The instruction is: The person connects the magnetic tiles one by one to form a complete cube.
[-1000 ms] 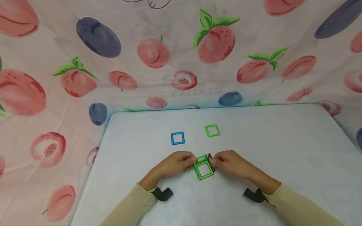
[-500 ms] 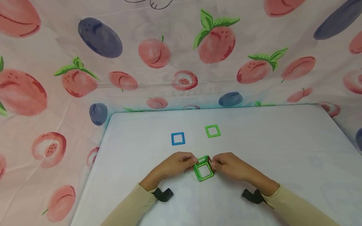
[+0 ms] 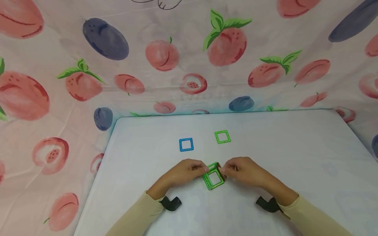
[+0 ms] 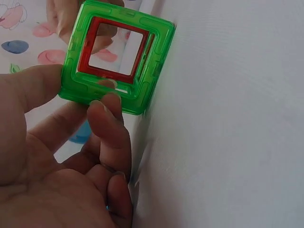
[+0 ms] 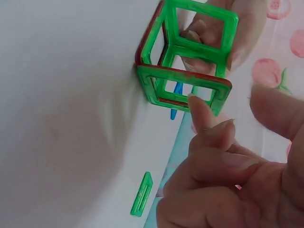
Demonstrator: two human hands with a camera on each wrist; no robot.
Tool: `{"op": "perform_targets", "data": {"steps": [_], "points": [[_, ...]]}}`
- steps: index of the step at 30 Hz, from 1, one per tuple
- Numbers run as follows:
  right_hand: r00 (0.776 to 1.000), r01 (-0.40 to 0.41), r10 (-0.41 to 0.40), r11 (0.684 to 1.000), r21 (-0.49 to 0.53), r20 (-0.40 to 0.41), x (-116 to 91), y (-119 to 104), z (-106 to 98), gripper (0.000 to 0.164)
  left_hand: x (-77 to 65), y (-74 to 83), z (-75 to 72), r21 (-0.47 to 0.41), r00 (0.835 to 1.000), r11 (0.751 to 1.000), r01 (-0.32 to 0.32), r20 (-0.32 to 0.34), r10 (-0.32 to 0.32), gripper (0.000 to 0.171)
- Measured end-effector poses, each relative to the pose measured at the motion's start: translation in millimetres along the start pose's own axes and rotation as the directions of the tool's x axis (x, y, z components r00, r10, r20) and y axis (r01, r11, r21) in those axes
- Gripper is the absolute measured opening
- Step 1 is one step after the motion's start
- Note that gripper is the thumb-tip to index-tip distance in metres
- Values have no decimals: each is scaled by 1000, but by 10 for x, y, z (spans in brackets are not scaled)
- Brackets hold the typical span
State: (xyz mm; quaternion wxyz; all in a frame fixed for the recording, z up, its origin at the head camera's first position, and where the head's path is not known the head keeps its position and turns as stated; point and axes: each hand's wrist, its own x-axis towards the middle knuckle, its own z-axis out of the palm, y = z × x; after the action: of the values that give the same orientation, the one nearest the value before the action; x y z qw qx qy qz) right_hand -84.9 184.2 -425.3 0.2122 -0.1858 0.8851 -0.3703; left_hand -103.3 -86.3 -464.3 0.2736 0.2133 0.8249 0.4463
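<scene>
A box-like shape of square magnetic tiles (image 3: 217, 186) stands on the table between my hands. Its visible sides are green, with a red tile (image 4: 109, 74) on the right side. My left hand (image 3: 186, 172) pinches its left side; in the left wrist view the thumb lies at one corner of a green tile (image 4: 156, 66), other fingers under its edge. My right hand (image 3: 245, 171) is beside the red side. In the right wrist view one fingertip (image 5: 202, 111) touches the tiles, and the thumb (image 5: 275, 111) stands well apart from them.
Beyond the hands a blue square tile (image 3: 186, 150) and a loose green square tile (image 3: 222, 141) lie flat on the white table (image 3: 295, 147). A fruit-printed cloth (image 3: 177, 26) hangs behind and at the sides of the table.
The red tile, tilted out at the right earlier, has come up against the green tiles. My right hand has since loosened, its thumb drawing off. My left hand has kept its hold.
</scene>
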Motion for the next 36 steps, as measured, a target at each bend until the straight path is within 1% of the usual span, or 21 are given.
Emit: {"op": "perform_targets", "data": {"steps": [4,6,11,14,16,18,20,22,24,27,29,31,32,34,36], "points": [[997,72,-72,997,-8,-34,-25,40,20,13,-1,4,-10,2,1000,1000,-5,28,5,29],[995,80,-80,997,-10,-50,-29,53,42,11,0,3,-19,4,999,1000,-8,48,7,31],[995,76,-76,997,-10,-66,-31,55,86,11,-16,-3,-41,11,996,1000,-4,89,3,34],[996,74,-74,997,-13,-54,-32,56,74,12,-21,1,-47,21,995,1000,-5,96,3,35],[997,68,-68,998,-14,-28,-20,67,49,14,-18,-3,-49,24,995,1000,-6,96,4,35],[999,39,-39,999,-3,11,9,81,8,16,-16,-3,-51,21,996,1000,-7,94,4,35],[999,4,-4,1000,0,34,68,106,-43,19,-18,1,-54,15,996,1000,-7,93,5,35],[999,-29,29,1000,-9,17,155,139,-100,23,-19,6,-56,13,996,1000,-7,89,6,34],[998,-48,47,998,-41,-35,266,189,-154,27,-26,14,-58,12,996,1000,-3,88,2,34],[991,-36,18,991,-132,-136,457,282,-226,25,-29,15,-56,5,996,1000,4,85,-4,34],[985,-33,-3,979,-203,-171,584,342,-264,25,-31,15,-56,5,996,1000,9,85,-9,33],[985,-37,-9,966,-256,-175,695,380,-300,27,-32,14,-57,6,996,1000,11,84,-11,33],[985,-48,1,961,-273,-170,743,391,-316,28,-32,14,-57,8,997,1000,11,83,-11,33],[986,-80,32,951,-299,-161,814,394,-345,29,-33,13,-59,13,997,1000,10,81,-11,33],[987,-111,66,943,-315,-148,858,387,-372,27,-32,12,-60,9,997,1000,12,78,-13,33]]}}
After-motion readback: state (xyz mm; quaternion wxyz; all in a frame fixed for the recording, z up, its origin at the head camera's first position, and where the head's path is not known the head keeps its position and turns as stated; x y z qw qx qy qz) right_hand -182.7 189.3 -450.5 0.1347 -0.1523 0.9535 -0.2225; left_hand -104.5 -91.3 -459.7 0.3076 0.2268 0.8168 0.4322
